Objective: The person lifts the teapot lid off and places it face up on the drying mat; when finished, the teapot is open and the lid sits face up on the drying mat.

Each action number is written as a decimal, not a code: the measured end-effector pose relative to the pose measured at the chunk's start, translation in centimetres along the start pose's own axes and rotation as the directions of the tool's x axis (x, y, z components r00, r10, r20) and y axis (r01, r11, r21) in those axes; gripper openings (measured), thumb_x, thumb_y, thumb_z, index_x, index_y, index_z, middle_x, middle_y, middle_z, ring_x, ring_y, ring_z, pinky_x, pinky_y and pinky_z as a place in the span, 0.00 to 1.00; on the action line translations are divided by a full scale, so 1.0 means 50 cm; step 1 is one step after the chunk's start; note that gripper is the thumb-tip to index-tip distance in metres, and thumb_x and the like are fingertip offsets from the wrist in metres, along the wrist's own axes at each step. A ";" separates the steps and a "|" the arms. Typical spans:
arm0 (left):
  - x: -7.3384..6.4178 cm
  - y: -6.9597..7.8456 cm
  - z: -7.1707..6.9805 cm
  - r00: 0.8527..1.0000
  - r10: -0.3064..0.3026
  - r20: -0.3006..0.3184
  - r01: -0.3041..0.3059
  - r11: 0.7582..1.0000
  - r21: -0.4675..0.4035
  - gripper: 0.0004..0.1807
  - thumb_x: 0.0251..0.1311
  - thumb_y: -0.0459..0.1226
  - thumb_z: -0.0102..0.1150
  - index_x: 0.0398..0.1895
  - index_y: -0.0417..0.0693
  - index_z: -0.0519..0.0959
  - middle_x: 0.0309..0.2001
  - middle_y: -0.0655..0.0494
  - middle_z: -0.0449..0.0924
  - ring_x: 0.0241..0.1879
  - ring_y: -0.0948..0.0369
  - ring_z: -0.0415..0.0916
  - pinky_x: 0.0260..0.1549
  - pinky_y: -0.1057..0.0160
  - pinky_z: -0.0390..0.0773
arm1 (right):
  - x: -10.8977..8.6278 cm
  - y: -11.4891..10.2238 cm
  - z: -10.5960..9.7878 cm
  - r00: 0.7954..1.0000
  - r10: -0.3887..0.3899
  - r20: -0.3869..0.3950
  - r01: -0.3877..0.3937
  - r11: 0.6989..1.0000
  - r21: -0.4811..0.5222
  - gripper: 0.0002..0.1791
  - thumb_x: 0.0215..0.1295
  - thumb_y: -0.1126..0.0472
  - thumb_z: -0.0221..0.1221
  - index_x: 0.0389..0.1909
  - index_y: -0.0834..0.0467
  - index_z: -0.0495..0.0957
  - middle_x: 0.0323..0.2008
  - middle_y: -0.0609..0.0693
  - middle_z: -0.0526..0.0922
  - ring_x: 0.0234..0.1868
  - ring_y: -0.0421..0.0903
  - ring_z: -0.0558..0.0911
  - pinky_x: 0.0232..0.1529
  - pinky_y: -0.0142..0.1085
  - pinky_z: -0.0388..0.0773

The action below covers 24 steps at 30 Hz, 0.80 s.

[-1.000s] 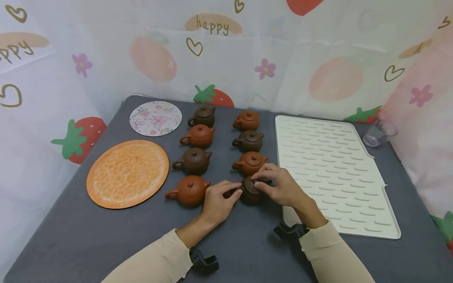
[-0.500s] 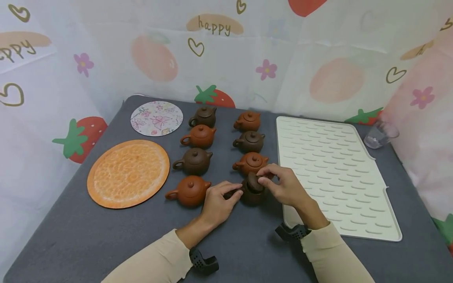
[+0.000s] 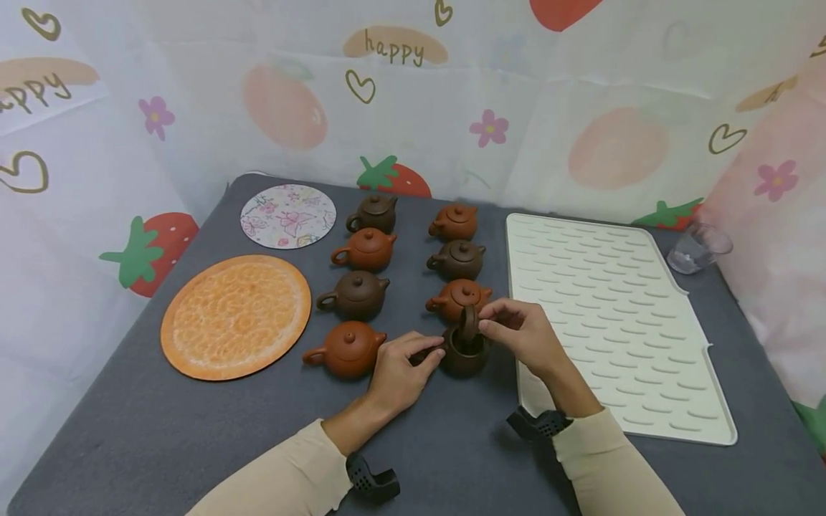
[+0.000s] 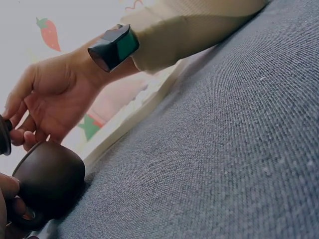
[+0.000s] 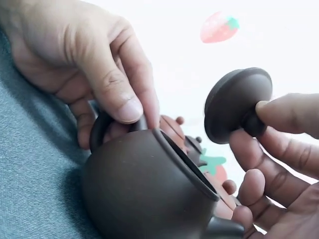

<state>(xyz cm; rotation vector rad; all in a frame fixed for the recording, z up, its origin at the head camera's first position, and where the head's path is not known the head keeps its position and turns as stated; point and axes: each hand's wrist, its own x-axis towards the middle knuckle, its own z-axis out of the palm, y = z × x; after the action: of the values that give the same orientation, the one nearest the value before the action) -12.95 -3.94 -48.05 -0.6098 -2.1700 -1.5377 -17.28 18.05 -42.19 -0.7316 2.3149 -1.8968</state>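
Note:
In the head view my left hand (image 3: 399, 369) pinches the handle of a dark brown teapot (image 3: 464, 361), which stands on the table at the front of the right column. Its mouth is uncovered, as the right wrist view shows, with thumb and fingers of the left hand (image 5: 92, 55) on the looped handle. Just above the rim, my right hand (image 3: 521, 335) holds the teapot's round lid (image 5: 241, 102) by its knob. The lid is tipped nearly on edge. A reddish-brown teapot (image 3: 461, 299) sits right behind the dark one; another reddish-brown teapot (image 3: 348, 350) lies beside my left hand.
Further teapots stand behind in two columns, among them a dark one (image 3: 358, 295). A white ridged mat (image 3: 619, 330) lies at right, with a clear cup (image 3: 693, 249) past its far corner. On the left are an orange round mat (image 3: 235, 315) and a floral round mat (image 3: 288, 216).
My right hand has lifted the lid off the dark teapot and tilted it upward, slightly to the right. My left hand has stayed on the handle.

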 end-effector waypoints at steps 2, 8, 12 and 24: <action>0.000 0.001 0.000 1.000 0.000 0.002 0.000 1.000 -0.002 0.08 0.57 0.29 0.67 0.41 0.41 0.86 0.33 0.56 0.82 0.30 0.63 0.77 0.29 0.65 0.77 | 0.000 0.009 -0.006 0.999 0.028 -0.033 -0.026 0.997 0.075 0.05 0.62 0.74 0.60 0.37 0.72 0.77 0.30 0.53 0.80 0.31 0.44 0.79 0.35 0.35 0.77; 0.001 0.000 0.002 1.000 0.003 0.006 -0.003 1.000 -0.007 0.09 0.57 0.30 0.67 0.41 0.41 0.86 0.34 0.55 0.82 0.31 0.63 0.77 0.30 0.65 0.77 | 0.001 0.005 -0.015 0.997 0.035 -0.064 -0.006 0.914 0.406 0.09 0.62 0.78 0.52 0.42 0.67 0.74 0.31 0.52 0.77 0.31 0.44 0.74 0.33 0.33 0.72; 0.000 -0.001 0.003 1.000 0.013 -0.001 -0.013 1.000 -0.003 0.09 0.56 0.30 0.67 0.41 0.40 0.86 0.34 0.54 0.82 0.31 0.62 0.77 0.30 0.64 0.77 | 0.004 0.006 -0.015 1.000 -0.027 0.005 0.019 0.809 0.587 0.23 0.67 0.79 0.47 0.60 0.62 0.70 0.34 0.54 0.78 0.31 0.46 0.73 0.33 0.33 0.71; -0.003 0.000 -0.002 1.000 0.002 -0.005 -0.002 1.000 -0.008 0.09 0.56 0.29 0.67 0.41 0.41 0.86 0.33 0.55 0.82 0.32 0.62 0.78 0.31 0.65 0.77 | 0.006 0.008 -0.005 0.989 -0.076 0.128 -0.045 0.667 0.744 0.13 0.77 0.65 0.39 0.57 0.59 0.66 0.36 0.52 0.77 0.29 0.46 0.73 0.31 0.34 0.72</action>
<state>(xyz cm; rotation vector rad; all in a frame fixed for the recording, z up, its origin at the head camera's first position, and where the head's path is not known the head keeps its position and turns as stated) -12.85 -4.06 -48.10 -0.6100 -2.1594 -1.5458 -17.77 18.23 -42.44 -0.7245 1.2131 -2.4053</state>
